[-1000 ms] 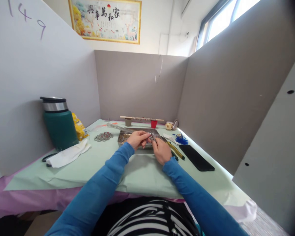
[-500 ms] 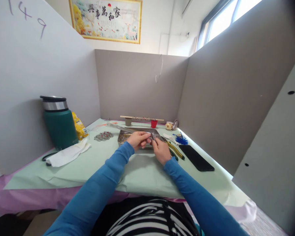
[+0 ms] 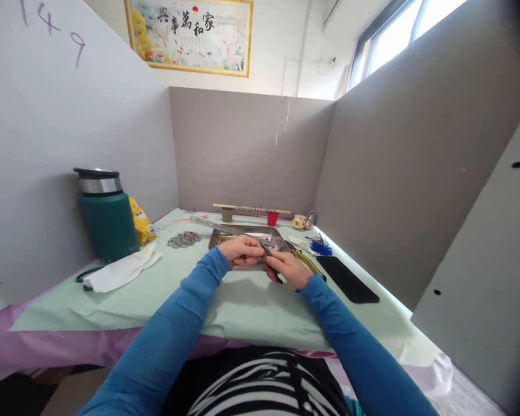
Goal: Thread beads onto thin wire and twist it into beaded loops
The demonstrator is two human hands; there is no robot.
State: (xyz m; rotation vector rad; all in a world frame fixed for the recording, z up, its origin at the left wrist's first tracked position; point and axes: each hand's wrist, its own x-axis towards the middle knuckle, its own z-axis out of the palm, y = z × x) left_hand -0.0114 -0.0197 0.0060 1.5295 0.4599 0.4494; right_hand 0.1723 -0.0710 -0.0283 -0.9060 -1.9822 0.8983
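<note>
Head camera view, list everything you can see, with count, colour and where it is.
flask: 1, green, steel lid, table far left
yellow packet: 1, right of flask
white cloth: 1, in front of flask
metal tray: 1, silver, beyond hands
pliers: 1, yellow handles, right of tray
phone: 1, black, table right
red cup: 1, table back
blue tuft: 1, behind phone
left hand: pinching small thing, unclear
right hand: gripping dark tool
</note>
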